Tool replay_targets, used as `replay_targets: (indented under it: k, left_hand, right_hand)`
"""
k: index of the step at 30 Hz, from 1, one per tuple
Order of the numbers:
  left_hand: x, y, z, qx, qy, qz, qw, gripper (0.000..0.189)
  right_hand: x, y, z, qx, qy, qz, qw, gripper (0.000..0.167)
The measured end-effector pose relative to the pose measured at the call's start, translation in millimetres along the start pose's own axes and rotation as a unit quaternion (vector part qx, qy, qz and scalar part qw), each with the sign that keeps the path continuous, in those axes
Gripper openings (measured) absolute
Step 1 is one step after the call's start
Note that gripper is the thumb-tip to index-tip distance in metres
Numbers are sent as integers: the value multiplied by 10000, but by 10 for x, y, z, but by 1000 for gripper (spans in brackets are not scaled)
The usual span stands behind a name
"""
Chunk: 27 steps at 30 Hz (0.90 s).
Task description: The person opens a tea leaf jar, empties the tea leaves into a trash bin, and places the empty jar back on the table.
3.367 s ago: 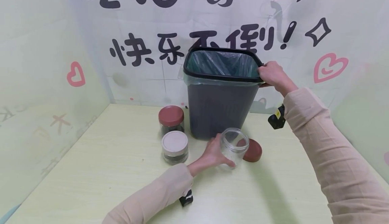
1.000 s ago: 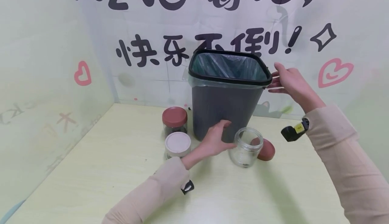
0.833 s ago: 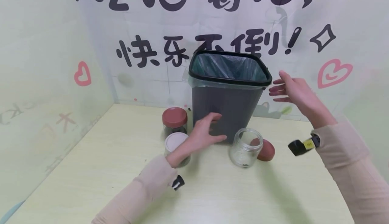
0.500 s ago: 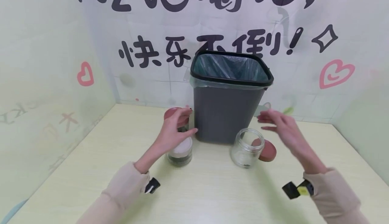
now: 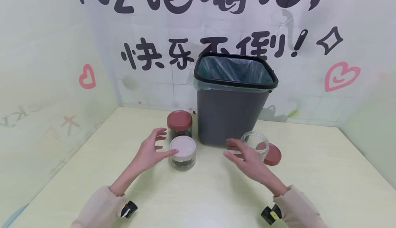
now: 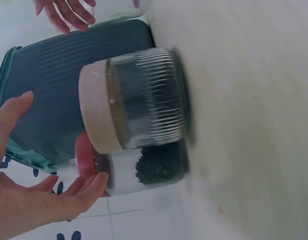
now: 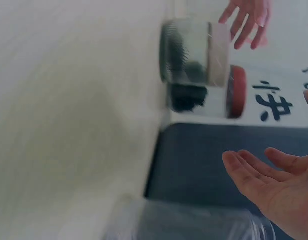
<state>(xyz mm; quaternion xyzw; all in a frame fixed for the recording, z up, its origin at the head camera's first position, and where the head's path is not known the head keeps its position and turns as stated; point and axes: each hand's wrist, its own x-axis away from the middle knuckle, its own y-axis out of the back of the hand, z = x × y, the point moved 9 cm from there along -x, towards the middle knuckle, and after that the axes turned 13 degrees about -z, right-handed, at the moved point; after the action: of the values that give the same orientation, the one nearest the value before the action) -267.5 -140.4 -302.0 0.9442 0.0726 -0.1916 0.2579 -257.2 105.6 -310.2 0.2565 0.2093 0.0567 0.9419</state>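
My left hand (image 5: 151,152) is beside the jar with a pale lid (image 5: 183,152), thumb and fingers spread. In the left wrist view a gap shows between that hand (image 6: 39,200) and the pale-lidded jar (image 6: 144,100), which has a ribbed base. Behind it stands a red-lidded jar (image 5: 179,123) with dark contents, partly hidden. My right hand (image 5: 249,161), fingers loosely extended, holds nothing and passes in front of an uncapped clear jar (image 5: 263,143), hiding part of it. A loose red lid (image 5: 274,155) lies to the right of that jar.
A dark grey trash bin (image 5: 232,114) lined with a plastic bag stands against the back wall, behind the jars. Printed walls enclose the pale table (image 5: 198,197) on the left, back and right.
My left hand let go of the clear jar and moved left to the pale-lidded jar. My right hand released the bin's rim and came down toward the middle. The clear jar stands on the table.
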Motion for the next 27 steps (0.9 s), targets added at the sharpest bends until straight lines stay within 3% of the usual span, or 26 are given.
replay_targets:
  k: [5,12,19,27]
  left_hand:
    - [90,-89,210,-40,396,598,9974,76]
    - [131,-318,327,141,412,1340,9900,83]
    - [95,-420,349,368,500,1471,9872,85]
    - [49,-484,370,209,492,1439,9881,84]
  right_hand:
    - [-30,-360,-17,79,-21,337,9994,61]
    - [-129,-750,-6,129,-61,644,9978,77]
    - [-214,-952,68,-86,65,689,9976,77]
    - [-274,-1018,107,-108,207,422,9988,72]
